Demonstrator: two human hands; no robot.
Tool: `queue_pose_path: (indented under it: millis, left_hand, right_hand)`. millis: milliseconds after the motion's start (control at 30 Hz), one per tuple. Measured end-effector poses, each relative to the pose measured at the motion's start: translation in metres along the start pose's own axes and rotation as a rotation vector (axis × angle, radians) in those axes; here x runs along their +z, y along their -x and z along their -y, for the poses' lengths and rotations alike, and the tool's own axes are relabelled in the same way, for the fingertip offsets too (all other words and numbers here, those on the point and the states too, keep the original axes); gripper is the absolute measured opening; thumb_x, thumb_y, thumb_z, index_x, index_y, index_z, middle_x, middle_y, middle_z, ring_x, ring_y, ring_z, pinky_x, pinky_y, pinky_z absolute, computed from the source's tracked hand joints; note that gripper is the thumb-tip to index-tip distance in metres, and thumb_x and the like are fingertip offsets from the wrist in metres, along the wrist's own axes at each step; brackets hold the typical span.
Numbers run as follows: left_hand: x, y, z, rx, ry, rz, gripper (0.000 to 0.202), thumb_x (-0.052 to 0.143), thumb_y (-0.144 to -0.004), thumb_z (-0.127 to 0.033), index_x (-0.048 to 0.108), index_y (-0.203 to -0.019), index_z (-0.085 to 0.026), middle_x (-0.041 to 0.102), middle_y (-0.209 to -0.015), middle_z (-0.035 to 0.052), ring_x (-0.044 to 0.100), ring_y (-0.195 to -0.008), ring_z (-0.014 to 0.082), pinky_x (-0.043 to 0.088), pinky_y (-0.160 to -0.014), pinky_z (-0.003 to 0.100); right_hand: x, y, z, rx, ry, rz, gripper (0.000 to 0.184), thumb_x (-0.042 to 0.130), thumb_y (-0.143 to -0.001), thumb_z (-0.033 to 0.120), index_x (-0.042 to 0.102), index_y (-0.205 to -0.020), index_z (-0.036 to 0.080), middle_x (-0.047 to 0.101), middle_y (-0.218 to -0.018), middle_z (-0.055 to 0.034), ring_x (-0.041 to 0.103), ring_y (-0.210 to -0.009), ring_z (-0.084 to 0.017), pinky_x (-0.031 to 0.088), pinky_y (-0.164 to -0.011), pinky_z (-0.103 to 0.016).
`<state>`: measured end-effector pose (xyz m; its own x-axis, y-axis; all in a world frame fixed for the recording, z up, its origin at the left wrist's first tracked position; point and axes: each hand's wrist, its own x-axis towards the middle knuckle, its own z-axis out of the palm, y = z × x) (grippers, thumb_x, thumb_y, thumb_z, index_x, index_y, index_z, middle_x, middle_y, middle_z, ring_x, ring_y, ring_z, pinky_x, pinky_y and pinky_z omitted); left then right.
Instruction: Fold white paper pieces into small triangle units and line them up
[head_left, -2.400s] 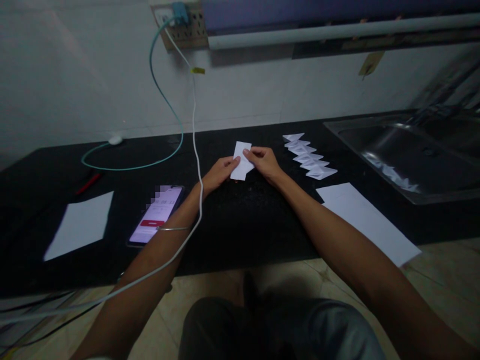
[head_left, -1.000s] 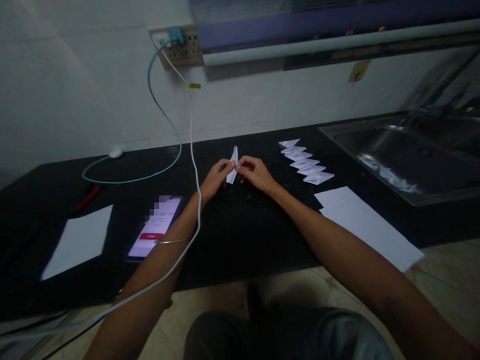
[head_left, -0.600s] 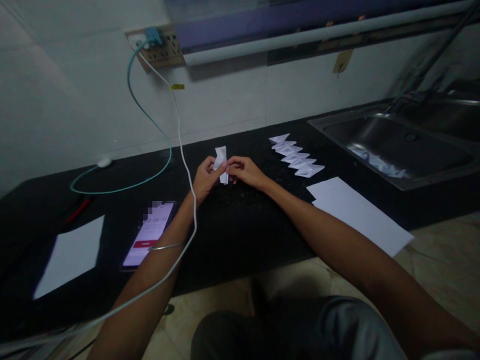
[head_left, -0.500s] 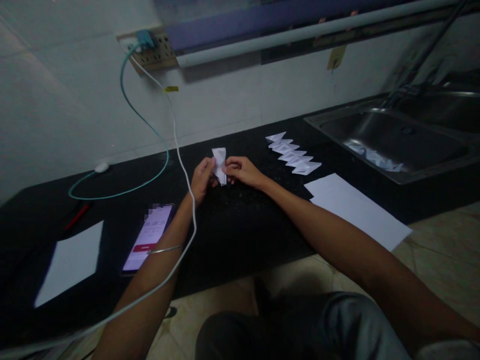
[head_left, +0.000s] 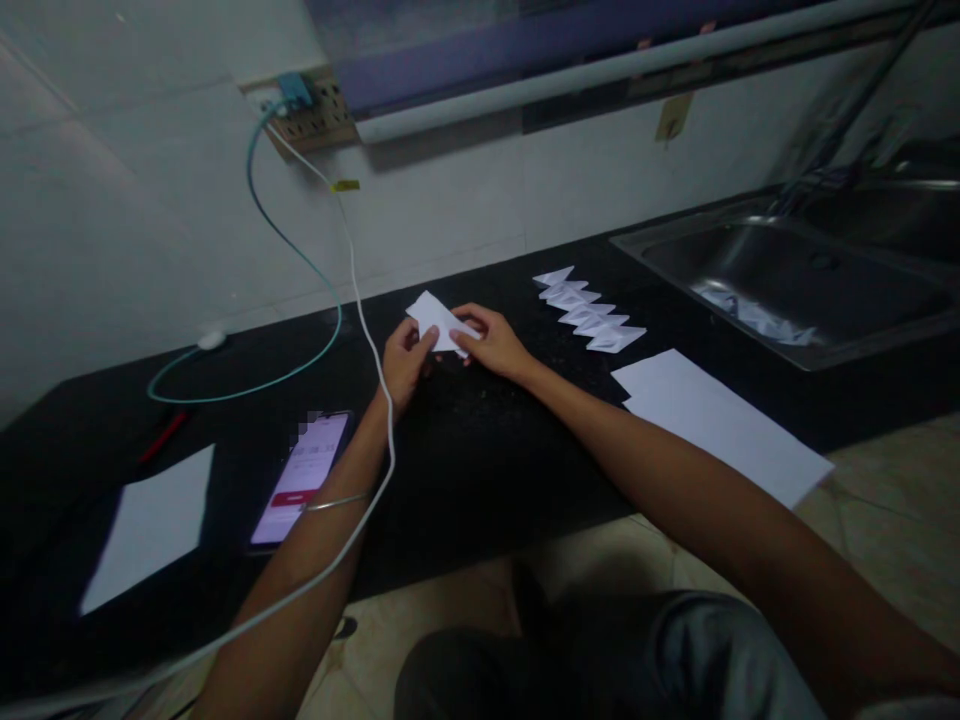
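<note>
Item, near left: white sheet (head_left: pixel 154 525), flat on the dark surface (head_left: pixel 465 480), unfolded as far as I can see.

Item, near left, beside the left forearm: phone (head_left: pixel 304 470), screen lit, a red bar low on it.

Item, near right: sheets of paper (head_left: pixel 720 425), overlapping, flat, near corner past the surface's edge.

Item, across the left forearm in my sight: white cable (head_left: pixel 390 420).

Item, middle: small white paper (head_left: pixel 436 320), creased, between the two hands. Left hand (head_left: pixel 406 362): fingers pinching its left part, thumb on top. Right hand (head_left: pixel 495 345): fingers pinching its right end, thumb likewise. Whether the paper touches the surface, I cannot tell.

Item, right of the hands and farther: row of folded pieces (head_left: pixel 596 318), several, pointed, lying close along a slanting line.

Item, far right: sink (head_left: pixel 757 280), metal.

Condition: the row appears finished; the held paper looks partly folded, lacking the row's pointed shape, so some creasing presumably remains. The flat sheets appear unworked.

Change against half a second ago: the held paper stood narrow and upright, ends far and near; now it lies slanted, a broader face showing, its right end low under the right thumb. The row is unaltered.
</note>
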<state>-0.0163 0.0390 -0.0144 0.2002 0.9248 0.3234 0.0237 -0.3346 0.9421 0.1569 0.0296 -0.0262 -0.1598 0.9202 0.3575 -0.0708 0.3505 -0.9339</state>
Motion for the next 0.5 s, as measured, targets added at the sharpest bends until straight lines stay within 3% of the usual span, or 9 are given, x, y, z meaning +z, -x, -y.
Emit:
queue_pose_path:
  millis: [67, 167, 267, 500]
  left_hand:
    - [-0.001, -0.001, 0.002, -0.03, 0.046, 0.008, 0.031, 0.077, -0.079, -0.041, 0.059, -0.094, -0.021, 0.063, -0.072, -0.002, 0.059, -0.052, 0.0086, 0.036, -0.035, 0.016]
    - [-0.003, -0.003, 0.005, -0.033, 0.119, -0.006, 0.037, 0.079, -0.076, -0.038, 0.059, -0.103, -0.022, 0.065, -0.072, -0.0025, 0.059, -0.049, 0.0091, 0.033, -0.032, 0.016]
    - [-0.003, -0.003, 0.003, -0.046, 0.122, 0.053, 0.034, 0.08, -0.075, -0.039, 0.062, -0.096, -0.019, 0.066, -0.069, -0.0009, 0.058, -0.046, 0.0085, 0.032, -0.031, 0.016]
    - [0.0, 0.003, -0.009, -0.057, 0.143, 0.077, 0.032, 0.079, -0.076, -0.041, 0.064, -0.092, -0.017, 0.066, -0.063, 0.0002, 0.057, -0.046, 0.0086, 0.033, -0.034, 0.016]
  right_hand:
    - [-0.006, -0.005, -0.009, -0.051, 0.053, -0.074, 0.03, 0.064, -0.081, 0.033, 0.064, -0.106, 0.016, 0.068, -0.09, -0.0026, 0.056, -0.056, -0.011, 0.049, -0.05, -0.025]
    - [-0.012, -0.008, -0.015, -0.061, 0.124, -0.067, 0.025, 0.059, -0.078, 0.026, 0.068, -0.099, 0.015, 0.069, -0.088, -0.003, 0.056, -0.059, -0.011, 0.049, -0.053, -0.025]
    - [-0.013, -0.007, -0.011, -0.049, 0.137, -0.054, 0.03, 0.059, -0.075, 0.023, 0.067, -0.103, 0.015, 0.069, -0.09, -0.0036, 0.059, -0.068, -0.013, 0.051, -0.058, -0.026]
    - [-0.01, -0.003, -0.001, 0.064, -0.105, -0.159, 0.037, 0.075, -0.069, 0.029, 0.063, -0.102, 0.02, 0.068, -0.094, -0.0033, 0.062, -0.073, -0.015, 0.055, -0.053, -0.026]
